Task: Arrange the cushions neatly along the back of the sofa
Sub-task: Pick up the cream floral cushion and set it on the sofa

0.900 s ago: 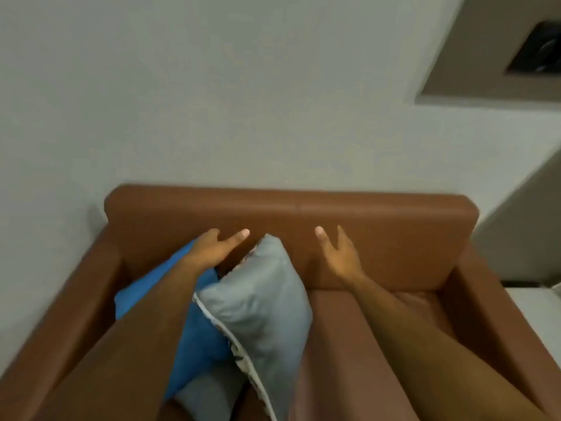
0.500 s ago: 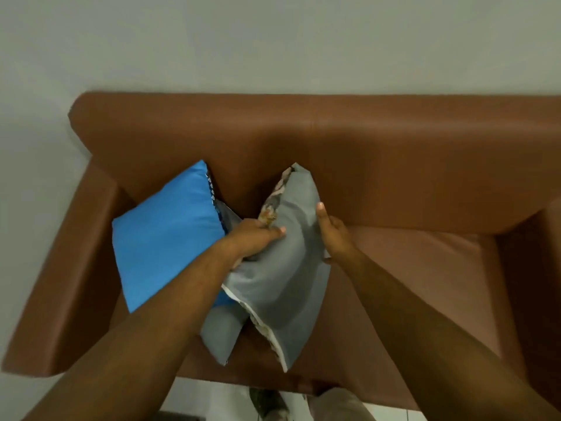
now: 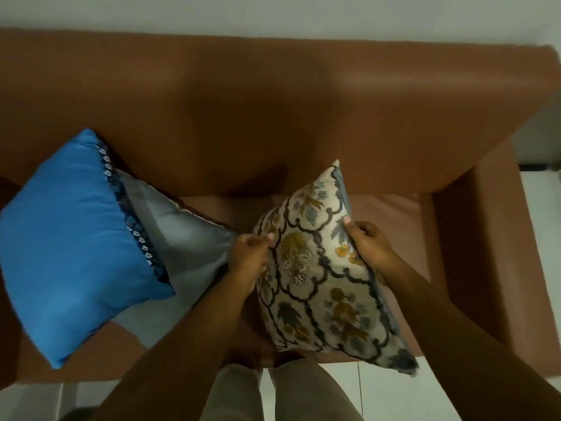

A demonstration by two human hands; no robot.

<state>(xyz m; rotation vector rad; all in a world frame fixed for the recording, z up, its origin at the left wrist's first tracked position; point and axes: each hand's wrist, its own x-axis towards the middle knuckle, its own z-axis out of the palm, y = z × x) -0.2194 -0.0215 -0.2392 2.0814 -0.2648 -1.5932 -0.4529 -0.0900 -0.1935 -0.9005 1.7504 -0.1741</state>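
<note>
I hold a floral patterned cushion [image 3: 321,278] with a grey back over the middle of the brown sofa [image 3: 273,101]. My left hand [image 3: 250,253] grips its left edge and my right hand [image 3: 368,244] grips its right edge. To the left, a blue cushion [image 3: 69,247] lies tilted on the seat, overlapping a grey cushion [image 3: 185,247] beside it. Both lean toward the sofa's left end.
The sofa's backrest runs along a pale wall [image 3: 273,13]. The right armrest [image 3: 485,238] is near the floral cushion. Bare seat [image 3: 388,208] shows on the right. White floor tiles [image 3: 379,390] and my legs [image 3: 273,393] lie in front.
Both hands took hold of the grey-backed cushion, pulled it right, away from the blue one, and turned it so its floral face shows. The view tilted down.
</note>
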